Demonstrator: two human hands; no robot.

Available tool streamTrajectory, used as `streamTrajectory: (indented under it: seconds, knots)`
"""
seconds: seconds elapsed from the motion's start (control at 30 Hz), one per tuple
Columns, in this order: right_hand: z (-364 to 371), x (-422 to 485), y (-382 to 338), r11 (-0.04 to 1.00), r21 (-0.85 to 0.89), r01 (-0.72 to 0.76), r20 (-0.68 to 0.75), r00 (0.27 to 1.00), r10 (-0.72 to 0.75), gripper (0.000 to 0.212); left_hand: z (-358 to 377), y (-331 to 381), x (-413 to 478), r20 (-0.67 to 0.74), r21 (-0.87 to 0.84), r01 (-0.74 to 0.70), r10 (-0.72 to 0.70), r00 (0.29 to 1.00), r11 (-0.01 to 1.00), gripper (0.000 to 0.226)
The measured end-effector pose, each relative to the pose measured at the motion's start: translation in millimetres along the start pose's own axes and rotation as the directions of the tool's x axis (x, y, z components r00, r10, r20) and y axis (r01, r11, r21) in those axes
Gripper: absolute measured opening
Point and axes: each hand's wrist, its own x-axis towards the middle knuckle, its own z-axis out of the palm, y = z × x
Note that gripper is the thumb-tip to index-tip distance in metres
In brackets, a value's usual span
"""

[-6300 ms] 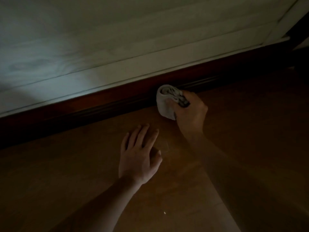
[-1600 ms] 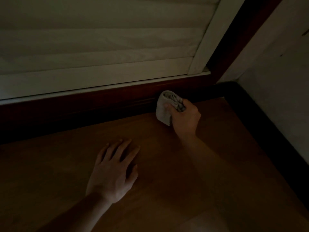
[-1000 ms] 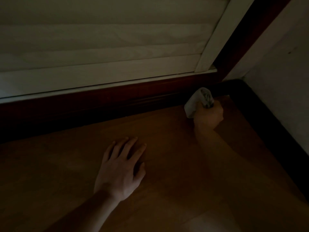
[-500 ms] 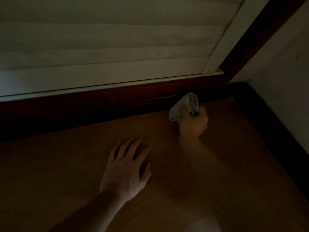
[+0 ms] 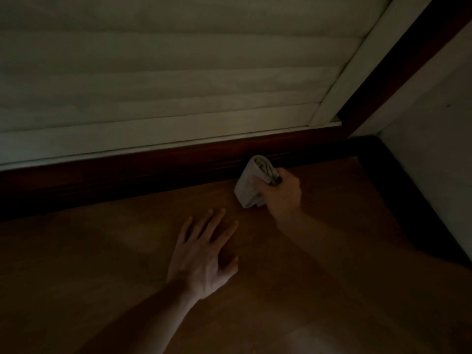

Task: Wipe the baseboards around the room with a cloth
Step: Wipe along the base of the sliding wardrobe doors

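Observation:
A dark red-brown baseboard (image 5: 143, 169) runs along the foot of a white slatted shutter and turns the corner at the right (image 5: 398, 190). My right hand (image 5: 282, 194) grips a bunched pale grey cloth (image 5: 251, 183), which presses against the baseboard a short way left of the corner. My left hand (image 5: 204, 256) rests flat on the wooden floor with fingers spread, nearer to me and left of the cloth. The room is dim.
The white shutter (image 5: 178, 80) with its frame fills the upper view. A pale wall (image 5: 439, 149) stands at the right above the dark skirting. Brown wooden floor (image 5: 102, 264) spreads under both arms.
My right hand slid the cloth right toward the corner, then back left along the baseboard. My left hand stayed flat on the floor, shifting slightly as the view moved.

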Motion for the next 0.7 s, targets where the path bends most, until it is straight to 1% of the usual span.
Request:
streamTrajectory:
  seconds: [0.1, 0.17, 0.27, 0.37, 0.43, 0.53, 0.6, 0.7]
  knots:
    - [-32, 10, -18, 0.985, -0.166, 0.036, 0.14, 0.99, -0.012, 0.024, -8, 5, 3, 0.035, -0.022, 0.021, -0.021, 0.999, 1.0, 0.082]
    - [-52, 15, -23, 0.979, -0.197, 0.056, 0.167, 0.986, -0.023, 0.025, -13, 15, 7, 0.027, -0.058, 0.078, -0.077, 0.997, 0.995, 0.081]
    - [-73, 21, -17, 0.986, -0.143, 0.081, 0.1, 0.993, -0.067, 0.027, -11, 28, 17, 0.014, -0.097, 0.132, -0.132, 0.991, 0.986, 0.076]
    - [-68, 27, -4, 0.982, -0.119, 0.15, 0.02, 0.989, -0.149, 0.026, -2, 28, 20, -0.033, -0.019, 0.146, -0.147, 0.989, 0.989, 0.073]
    - [-57, 31, 7, 0.981, -0.086, 0.172, -0.035, 0.984, -0.175, 0.028, 3, 28, 22, -0.061, 0.024, 0.159, -0.157, 0.986, 0.987, 0.072]
    - [-43, 32, 16, 0.981, 0.034, 0.189, -0.128, 0.975, -0.184, 0.029, 9, 31, 25, -0.095, 0.056, 0.153, -0.148, 0.984, 0.987, 0.07]
    - [-43, 37, 17, 0.981, 0.088, 0.172, -0.165, 0.974, -0.156, 0.027, 11, 31, 24, -0.1, 0.069, 0.15, -0.143, 0.985, 0.986, 0.069]
    - [-59, 52, 20, 0.983, 0.1, 0.154, -0.252, 0.96, -0.124, 0.028, 10, 30, 23, -0.11, 0.086, 0.146, -0.136, 0.985, 0.986, 0.069]
